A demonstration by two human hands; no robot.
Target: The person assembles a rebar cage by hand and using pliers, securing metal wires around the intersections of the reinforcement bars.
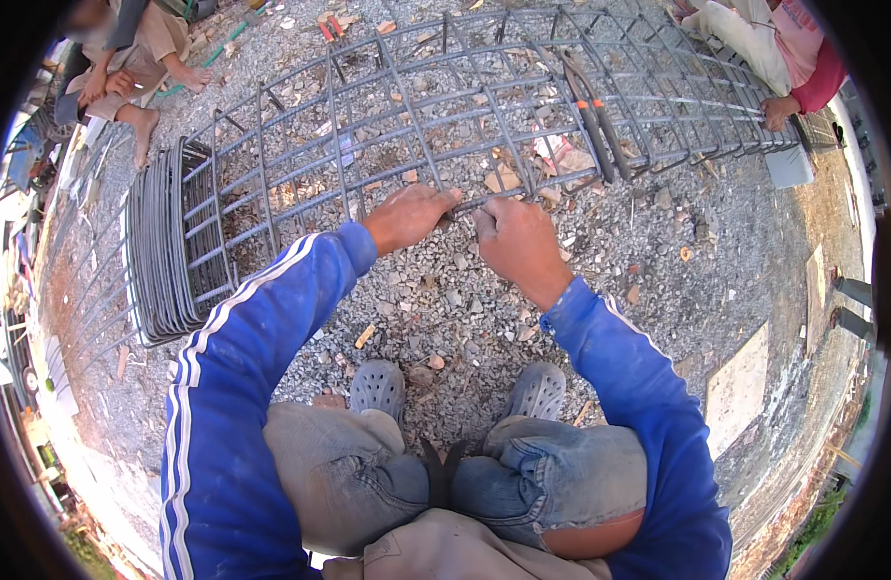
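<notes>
No clear packages, signs or screens appear. The only candidate is a crumpled scrap of white and pink paper or wrapper lying on the gravel beneath the steel bars, just beyond the hands; whether it is packaging cannot be told.

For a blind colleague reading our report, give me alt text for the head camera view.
A person's left hand and right hand grip the near bar of a long grey steel rebar cage lying on gravel ground. Orange-handled cutters rest on the cage; another person's hand touches its far end.
</notes>
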